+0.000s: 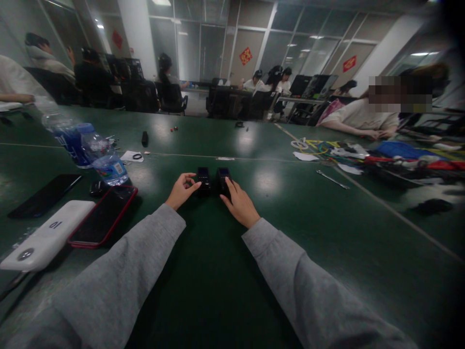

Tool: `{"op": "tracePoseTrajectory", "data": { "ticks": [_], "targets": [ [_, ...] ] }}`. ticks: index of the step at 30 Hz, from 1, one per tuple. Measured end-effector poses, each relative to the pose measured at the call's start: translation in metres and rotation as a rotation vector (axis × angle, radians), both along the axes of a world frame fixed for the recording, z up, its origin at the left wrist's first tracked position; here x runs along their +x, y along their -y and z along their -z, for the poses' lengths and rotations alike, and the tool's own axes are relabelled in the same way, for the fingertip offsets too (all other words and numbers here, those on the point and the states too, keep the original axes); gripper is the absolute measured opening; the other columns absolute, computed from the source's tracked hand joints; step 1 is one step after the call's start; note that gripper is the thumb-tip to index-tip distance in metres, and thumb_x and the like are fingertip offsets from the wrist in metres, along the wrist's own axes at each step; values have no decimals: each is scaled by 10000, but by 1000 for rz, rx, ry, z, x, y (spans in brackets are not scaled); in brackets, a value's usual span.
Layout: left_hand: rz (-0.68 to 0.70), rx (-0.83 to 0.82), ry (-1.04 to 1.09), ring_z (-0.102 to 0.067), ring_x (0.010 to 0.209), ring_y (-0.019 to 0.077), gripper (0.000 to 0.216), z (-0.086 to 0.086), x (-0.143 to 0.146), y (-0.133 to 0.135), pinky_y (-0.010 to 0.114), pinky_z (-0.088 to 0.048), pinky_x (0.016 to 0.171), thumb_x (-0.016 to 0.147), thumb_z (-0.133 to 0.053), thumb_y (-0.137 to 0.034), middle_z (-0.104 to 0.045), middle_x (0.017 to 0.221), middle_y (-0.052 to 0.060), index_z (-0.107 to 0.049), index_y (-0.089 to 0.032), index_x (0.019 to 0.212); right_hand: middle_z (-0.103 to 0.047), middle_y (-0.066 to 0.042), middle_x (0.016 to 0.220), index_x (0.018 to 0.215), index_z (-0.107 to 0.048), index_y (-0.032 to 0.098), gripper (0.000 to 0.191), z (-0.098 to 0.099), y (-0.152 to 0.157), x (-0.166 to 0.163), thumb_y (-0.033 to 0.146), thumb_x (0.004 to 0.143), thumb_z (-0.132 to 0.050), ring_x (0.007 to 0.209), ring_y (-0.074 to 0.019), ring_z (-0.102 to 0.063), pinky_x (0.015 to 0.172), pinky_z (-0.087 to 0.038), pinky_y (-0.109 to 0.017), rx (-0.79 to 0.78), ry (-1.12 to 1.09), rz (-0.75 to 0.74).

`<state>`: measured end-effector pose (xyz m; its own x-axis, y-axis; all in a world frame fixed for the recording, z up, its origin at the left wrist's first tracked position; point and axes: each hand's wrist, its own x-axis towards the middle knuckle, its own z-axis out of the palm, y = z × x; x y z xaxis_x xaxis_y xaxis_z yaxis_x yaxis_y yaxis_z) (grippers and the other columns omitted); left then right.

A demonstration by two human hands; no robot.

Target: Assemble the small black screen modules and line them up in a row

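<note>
Two small black box-shaped devices with dark screens stand side by side on the green table, a narrow gap between them. At the left device [204, 180] is my left hand [182, 189], its fingers bent and apart and the thumb tip at the device's left edge. My right hand [240, 202] is closed on the right device [223, 177], index finger on its right side and thumb by its near end. Both sleeves are grey. The exact kind of the devices is too small to make out.
To the left are a red-edged phone [105, 215], a white power bank [51, 232], a black phone [45, 195] and water bottles [105, 157]. A wrench [332, 179] and tangled cables [323, 147] lie right. A person [363, 116] leans on the table's right side.
</note>
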<state>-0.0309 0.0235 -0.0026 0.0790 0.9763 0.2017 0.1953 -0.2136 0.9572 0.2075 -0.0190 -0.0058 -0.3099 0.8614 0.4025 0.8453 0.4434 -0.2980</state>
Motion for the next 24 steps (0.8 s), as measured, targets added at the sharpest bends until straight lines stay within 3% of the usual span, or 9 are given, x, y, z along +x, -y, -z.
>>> {"op": "tracePoseTrajectory", "data": {
  "ticks": [6, 24],
  "targets": [
    [-8, 41, -129, -575, 933, 172, 477, 1, -2, -1, 366, -469, 855, 786, -662, -396, -537, 1245, 99, -571, -203, 1213, -372, -186, 1403, 1485, -185, 175, 604, 0, -1, 0, 392, 973, -420, 1203, -309, -481, 963, -452, -499, 15, 2, -8],
    [115, 25, -128, -614, 903, 168, 524, -3, 0, 4, 377, -519, 817, 798, -655, -416, -510, 1298, 114, -545, -246, 1281, -374, -185, 1404, 1491, -161, 187, 627, 2, -2, 0, 387, 966, -439, 1176, -318, -501, 942, -465, -509, 0, -3, -6]
  ]
}}
